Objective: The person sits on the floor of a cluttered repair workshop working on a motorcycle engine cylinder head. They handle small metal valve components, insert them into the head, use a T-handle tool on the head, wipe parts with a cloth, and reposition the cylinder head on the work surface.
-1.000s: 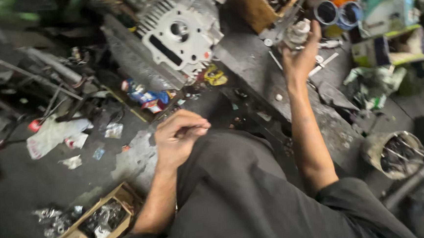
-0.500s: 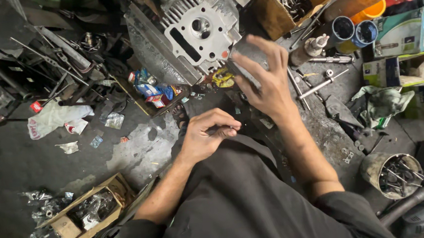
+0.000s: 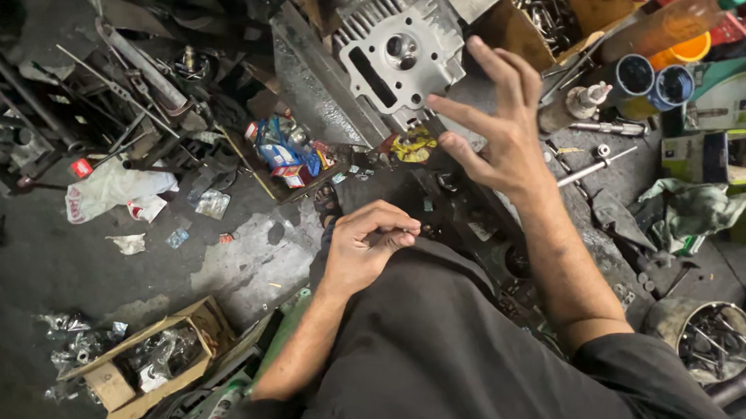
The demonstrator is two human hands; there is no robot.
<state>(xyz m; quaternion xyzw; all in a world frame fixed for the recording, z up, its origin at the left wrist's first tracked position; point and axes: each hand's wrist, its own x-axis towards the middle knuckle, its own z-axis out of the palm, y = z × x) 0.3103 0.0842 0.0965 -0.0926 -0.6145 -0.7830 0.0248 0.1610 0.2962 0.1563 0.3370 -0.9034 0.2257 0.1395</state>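
The floor (image 3: 66,263) is lying dark and oily under a wide scatter of workshop clutter, and a person is sitting over it with a black-clothed lap filling the lower middle of the view. The largest part in reach is the grey finned engine head (image 3: 398,48), which is resting on the floor just beyond the knee, with no hand on it and its open ports facing up. To the right of it an open cardboard box (image 3: 581,7) is holding loose metal parts, and at lower left a smaller cardboard box (image 3: 153,357) is sitting with bags in it. A green rag (image 3: 692,211) is lying at the right.

The right hand (image 3: 497,128) is hovering in the air between the lap and the engine head, fingers spread wide and holding nothing. The left hand (image 3: 366,244) is resting on the knee, fingertips pressed together and pinching a small thin metal piece (image 3: 407,229), too small to identify.

Judging from this, the work is looking early: the small piece is being held ready, but nothing is yet being fitted to the engine head.
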